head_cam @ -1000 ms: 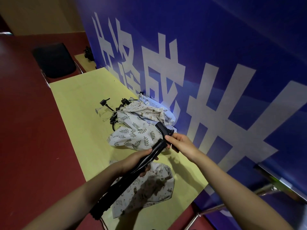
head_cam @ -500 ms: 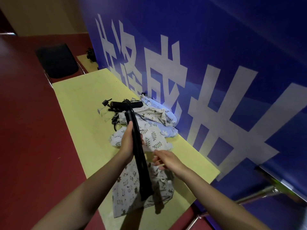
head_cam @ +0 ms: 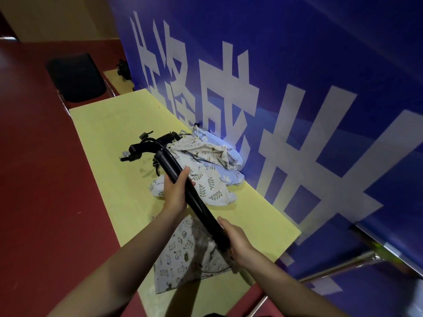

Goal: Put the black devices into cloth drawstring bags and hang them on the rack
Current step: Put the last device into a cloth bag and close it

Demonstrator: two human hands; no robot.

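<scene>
Head view is filled by a blue banner wall with large white characters (head_cam: 297,110), against which a long yellow counter (head_cam: 109,124) is set. A heap of printed cloth drawstring bags (head_cam: 206,161) is piled by the wall, probably kept within reach. A cream animal-print cloth bag (head_cam: 180,255) is laid flat at the near edge. Above it, a long black rod-shaped device (head_cam: 183,179) is held slanted, lower end toward the bag, seemingly for insertion. The left hand (head_cam: 175,191) is wrapped round mid-shaft; the right hand (head_cam: 235,241) is clamped on the lower end.
</scene>
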